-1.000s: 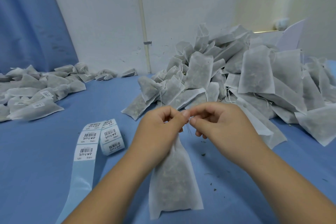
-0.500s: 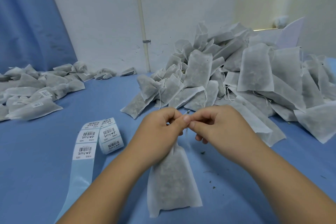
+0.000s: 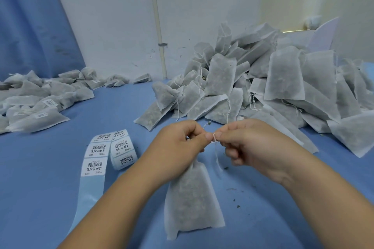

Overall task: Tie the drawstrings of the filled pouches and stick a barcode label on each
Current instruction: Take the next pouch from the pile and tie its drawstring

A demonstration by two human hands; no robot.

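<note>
A filled white pouch (image 3: 191, 200) hangs upright over the blue table, its neck gathered under my left hand (image 3: 178, 147). My right hand (image 3: 249, 143) pinches the white drawstring (image 3: 213, 138), which runs taut between both thumbs; a loose end dangles below. Both hands are closed on the string. A roll of barcode labels (image 3: 121, 149) lies to the left, its strip (image 3: 94, 157) trailing toward me.
A big heap of filled, untied pouches (image 3: 263, 87) covers the right back of the blue table (image 3: 50, 168). Labelled, tied pouches (image 3: 38, 101) lie at the far left. A white wall with a pipe (image 3: 157, 26) stands behind. Herb crumbs (image 3: 232, 190) dot the cloth.
My hands have drawn slightly apart, showing a short stretch of drawstring between the thumbs. The pouch stays hanging in the same place.
</note>
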